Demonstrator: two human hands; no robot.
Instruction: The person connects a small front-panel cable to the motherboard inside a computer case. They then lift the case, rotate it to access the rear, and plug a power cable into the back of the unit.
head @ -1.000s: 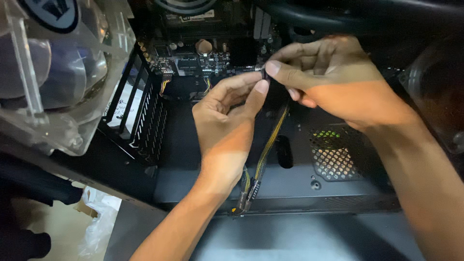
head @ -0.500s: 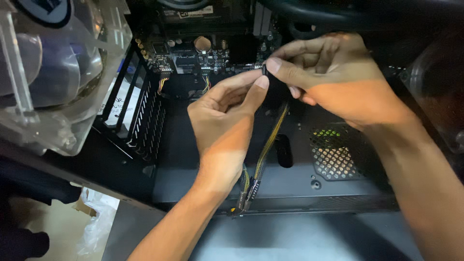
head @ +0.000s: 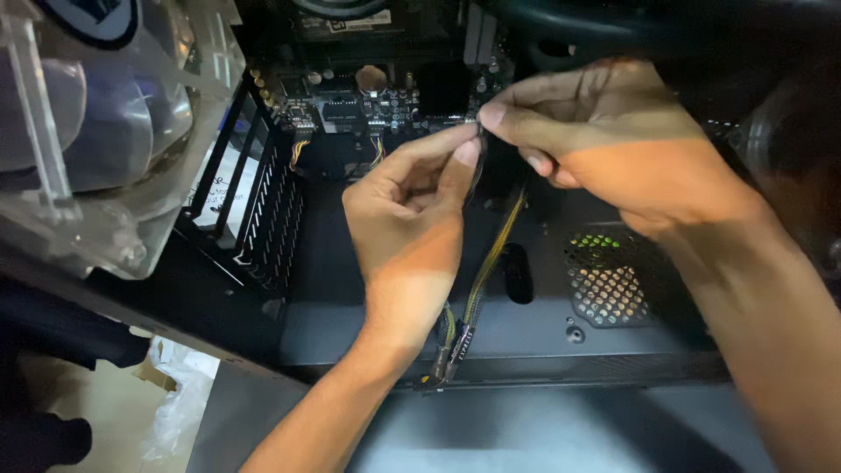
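Both my hands work inside an open black computer case (head: 534, 337). My left hand (head: 412, 219) and my right hand (head: 604, 144) pinch the same small dark piece at the top end of a black and yellow sleeved cable (head: 491, 263), fingertips touching at the middle. The cable runs down from my fingers to a black connector (head: 455, 350) near the case's front edge. The piece between my fingertips is mostly hidden. Behind my hands lies the motherboard (head: 368, 101) with small chips and connectors.
A clear plastic fan housing (head: 96, 131) fills the upper left. Black slotted expansion brackets (head: 263, 210) stand left of my left hand. A hexagonal vent grille (head: 613, 276) sits in the case floor under my right wrist. A white plastic bag (head: 180, 398) lies on the floor below.
My left hand has shifted slightly left and the camera has drifted; both hands keep pinching the cable end at the same spot.
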